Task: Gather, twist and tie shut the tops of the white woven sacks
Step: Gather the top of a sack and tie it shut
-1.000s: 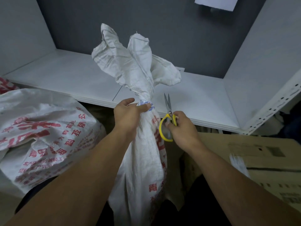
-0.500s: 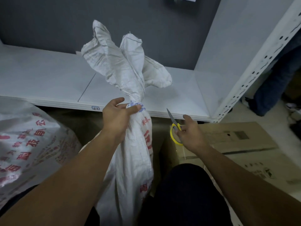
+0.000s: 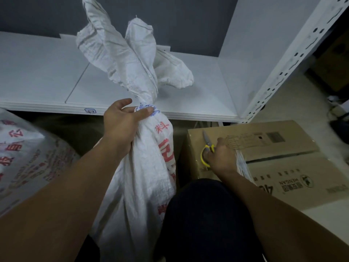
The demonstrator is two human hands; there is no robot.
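Note:
A white woven sack [image 3: 143,178] with red print stands upright in front of me. Its top is gathered and bound at the neck with a blue-and-white tie [image 3: 149,108], and the loose fabric flares above it. My left hand [image 3: 120,123] grips the sack's neck just below the tie. My right hand [image 3: 221,157] holds yellow-handled scissors [image 3: 206,148] low on top of a cardboard box [image 3: 279,157] at the right, blades pointing away from me.
A second white sack [image 3: 28,163] with red print lies at the left. A white shelf board [image 3: 47,76] runs behind the sack, with a perforated white upright [image 3: 279,72] at the right. White strips [image 3: 243,167] lie on the box by my right hand. My dark-trousered knee [image 3: 204,214] is below.
My right hand has moved down and to the right with the scissors, from beside the sack's neck onto the cardboard box. My left hand keeps its grip on the neck.

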